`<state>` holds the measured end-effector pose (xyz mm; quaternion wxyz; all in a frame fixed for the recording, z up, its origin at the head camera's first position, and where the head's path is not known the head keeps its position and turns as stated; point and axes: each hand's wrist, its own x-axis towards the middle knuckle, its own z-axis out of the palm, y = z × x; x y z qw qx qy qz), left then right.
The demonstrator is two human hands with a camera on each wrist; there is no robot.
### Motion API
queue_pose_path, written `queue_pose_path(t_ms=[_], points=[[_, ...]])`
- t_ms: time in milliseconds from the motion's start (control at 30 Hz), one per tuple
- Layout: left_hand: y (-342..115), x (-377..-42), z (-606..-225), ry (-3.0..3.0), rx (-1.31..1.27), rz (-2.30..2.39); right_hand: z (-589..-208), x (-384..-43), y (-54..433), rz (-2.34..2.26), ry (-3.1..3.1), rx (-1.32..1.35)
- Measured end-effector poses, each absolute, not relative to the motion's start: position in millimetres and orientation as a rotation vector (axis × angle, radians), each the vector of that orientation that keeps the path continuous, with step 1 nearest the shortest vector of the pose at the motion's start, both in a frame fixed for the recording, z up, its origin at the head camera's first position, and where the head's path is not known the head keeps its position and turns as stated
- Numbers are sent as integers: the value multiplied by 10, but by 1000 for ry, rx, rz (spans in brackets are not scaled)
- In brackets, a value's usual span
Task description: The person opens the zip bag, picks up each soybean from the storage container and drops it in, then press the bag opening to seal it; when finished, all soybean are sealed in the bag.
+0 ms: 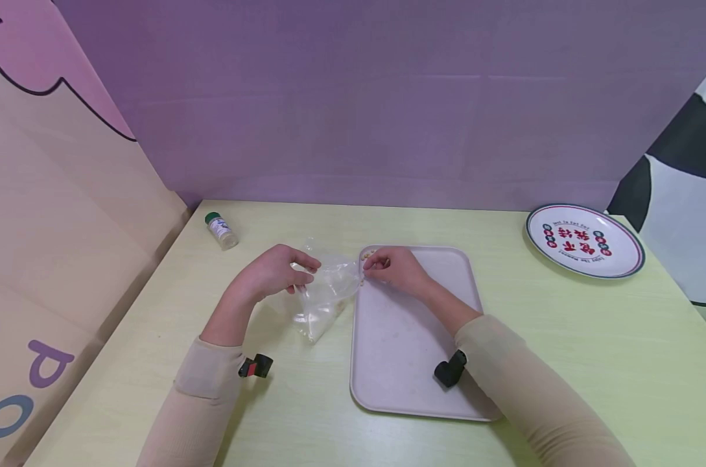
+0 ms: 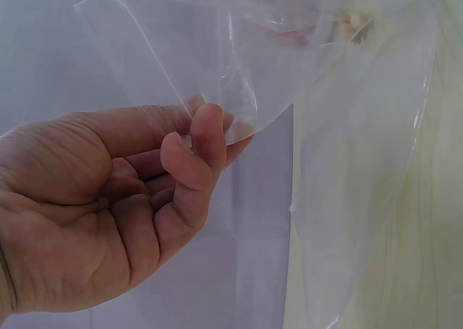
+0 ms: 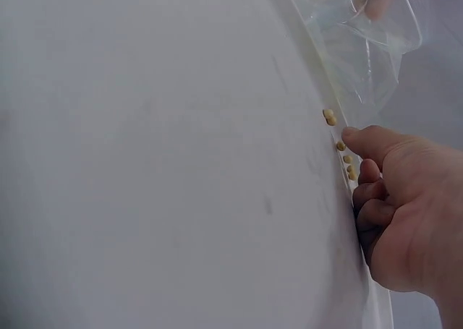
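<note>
My left hand (image 1: 277, 271) pinches the edge of a clear plastic bag (image 1: 329, 285) between thumb and fingers, left of the tray. In the left wrist view the bag (image 2: 362, 148) hangs loosely from the fingertips, with a few pale beans (image 2: 352, 25) seen through it. My right hand (image 1: 400, 269) is at the left rim of a pale tray (image 1: 413, 363), near its far corner. Small yellow beans (image 3: 329, 117) lie along that rim, close to the right fingertips (image 3: 352, 133). Whether those fingertips pinch a bean or the bag's edge is unclear.
At the back left, a small jar with a green lid (image 1: 221, 231) lies on the table (image 1: 294, 421). A white oval plate (image 1: 586, 259) with red lettering lies at the back right. A purple backdrop (image 1: 388, 110) rises behind the table.
</note>
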<state>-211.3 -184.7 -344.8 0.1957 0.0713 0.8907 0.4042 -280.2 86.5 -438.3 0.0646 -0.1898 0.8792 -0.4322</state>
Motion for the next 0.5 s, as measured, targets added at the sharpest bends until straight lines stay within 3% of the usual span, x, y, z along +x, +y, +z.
queue_pose_path(t_ms=[500], points=[[-1840, -2107, -3446, 2496, 194, 1125, -4359, -2781, 846, -1175, 2704, -620]])
